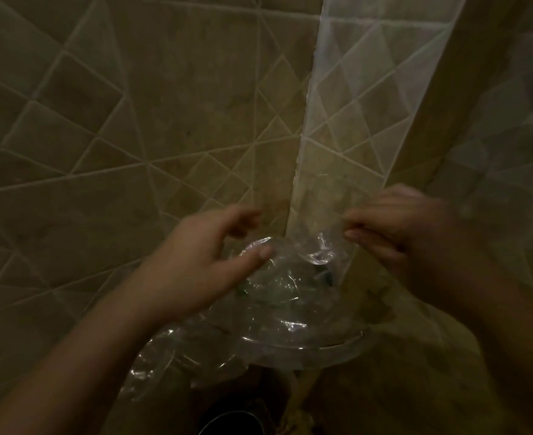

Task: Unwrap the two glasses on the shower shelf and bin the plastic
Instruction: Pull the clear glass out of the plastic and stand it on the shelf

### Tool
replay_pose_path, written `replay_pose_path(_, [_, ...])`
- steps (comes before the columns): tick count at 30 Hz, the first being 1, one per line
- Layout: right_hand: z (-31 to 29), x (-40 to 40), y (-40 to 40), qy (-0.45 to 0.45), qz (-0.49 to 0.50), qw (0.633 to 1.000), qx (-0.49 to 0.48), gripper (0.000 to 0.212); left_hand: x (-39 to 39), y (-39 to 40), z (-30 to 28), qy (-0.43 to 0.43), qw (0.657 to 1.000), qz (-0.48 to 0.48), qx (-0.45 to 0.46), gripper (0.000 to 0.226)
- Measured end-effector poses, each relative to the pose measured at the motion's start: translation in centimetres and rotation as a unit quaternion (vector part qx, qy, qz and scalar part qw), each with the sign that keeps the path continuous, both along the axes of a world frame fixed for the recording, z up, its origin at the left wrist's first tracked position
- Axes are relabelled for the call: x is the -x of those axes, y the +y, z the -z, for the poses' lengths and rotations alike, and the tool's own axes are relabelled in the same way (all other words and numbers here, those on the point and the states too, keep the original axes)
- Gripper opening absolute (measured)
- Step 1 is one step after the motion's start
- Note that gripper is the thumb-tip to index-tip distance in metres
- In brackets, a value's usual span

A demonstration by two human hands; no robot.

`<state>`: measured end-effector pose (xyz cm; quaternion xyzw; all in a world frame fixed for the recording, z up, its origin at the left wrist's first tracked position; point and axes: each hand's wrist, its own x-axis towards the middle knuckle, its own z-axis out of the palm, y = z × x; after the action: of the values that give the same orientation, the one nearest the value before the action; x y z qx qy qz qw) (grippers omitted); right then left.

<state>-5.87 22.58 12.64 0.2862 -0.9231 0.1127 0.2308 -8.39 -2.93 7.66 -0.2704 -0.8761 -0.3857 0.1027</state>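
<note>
Clear crinkled plastic wrap (277, 312) is spreading in a loose, shiny heap over the curved glass corner shower shelf (337, 350), and part of it is spilling off the shelf's front edge toward the lower left. Inside the heap, a transparent drinking glass (318, 257) is showing as a bright round rim and some curved glints near the wall corner. Dim light and blur are making it impossible to tell whether a second glass is sitting under the film.

On the left, the person's bare left hand (202, 262) is reaching in from the lower left with its fingers curled. Its thumb tip is touching the upper edge of the wrap, while the other fingers are hovering just above it. Whether this hand is actually gripping the film I cannot tell.

Opposite it, the blurred bare right hand (393, 227) is coming in from the lower right, with thumb and forefinger pressed together just beside the glass rim. It is pinching what looks like a thin edge of the wrap, though the film there is nearly invisible.

Both hands are working in the corner of beige diagonal wall tiles (164, 105), where pale grout lines are meeting in a vertical seam. Below the shelf, a dark round opening with a pale metallic rim (230, 422) is lying at the bottom edge of the view.
</note>
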Motion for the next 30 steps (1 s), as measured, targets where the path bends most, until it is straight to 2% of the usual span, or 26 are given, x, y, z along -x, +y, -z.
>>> replay_pose_path(2, [0.0, 1.6, -1.1, 0.025, -0.036, 0.998, -0.035, 0.013, 2.0, 1.4, -1.8, -0.056, 0.996, 0.038, -0.051, 0.075])
replay_pose_path(4, [0.0, 2.9, -1.6, 0.009, -0.053, 0.998, -0.045, 0.014, 3.9, 2.7, -2.5, -0.113, 0.989, 0.07, -0.07, 0.091])
replay_pose_path(7, [0.6, 4.4, -1.3, 0.0, -0.07, 0.997, -0.04, 0.007, 5.9, 3.8, -2.2, -0.123, 0.988, 0.069, -0.061, 0.097])
replay_pose_path(9, [1.3, 5.0, -1.0, 0.001, -0.069, 0.997, -0.014, 0.009, 6.7, 4.0, -1.6, -0.124, 0.985, 0.086, -0.087, 0.081])
replay_pose_path(12, [2.1, 5.4, -0.9, 0.023, -0.032, 0.995, 0.095, 0.022, 7.0, 4.4, -1.3, -0.105, 0.978, 0.098, -0.153, 0.051])
replay_pose_path(14, [2.5, 5.7, -1.1, 0.025, 0.01, 0.981, 0.19, 0.04, 7.1, 4.7, -1.2, -0.092, 0.973, 0.09, -0.194, 0.047])
replay_pose_path(17, [2.9, 6.7, -1.6, -0.034, 0.06, 0.956, 0.285, 0.063, 7.6, 5.1, -1.0, -0.098, 0.962, 0.066, -0.247, 0.044])
replay_pose_path(20, [4.5, 8.4, -2.0, -0.131, 0.097, 0.934, 0.317, 0.071, 8.6, 5.4, 0.1, -0.109, 0.969, 0.036, -0.216, 0.05])
replay_pose_path(22, [6.2, 9.3, -2.2, -0.174, 0.12, 0.922, 0.323, 0.067, 8.9, 5.3, 1.3, -0.142, 0.972, 0.017, -0.186, 0.065])
replay_pose_path(27, [9.7, 9.7, -2.2, -0.173, 0.16, 0.94, 0.246, 0.051, 9.2, 5.3, 4.2, -0.186, 0.977, -0.005, -0.105, 0.059])
replay_pose_path(30, [11.2, 9.4, -2.0, -0.212, 0.152, 0.935, 0.242, 0.044, 9.3, 5.6, 4.9, -0.184, 0.982, -0.007, -0.037, 0.059])
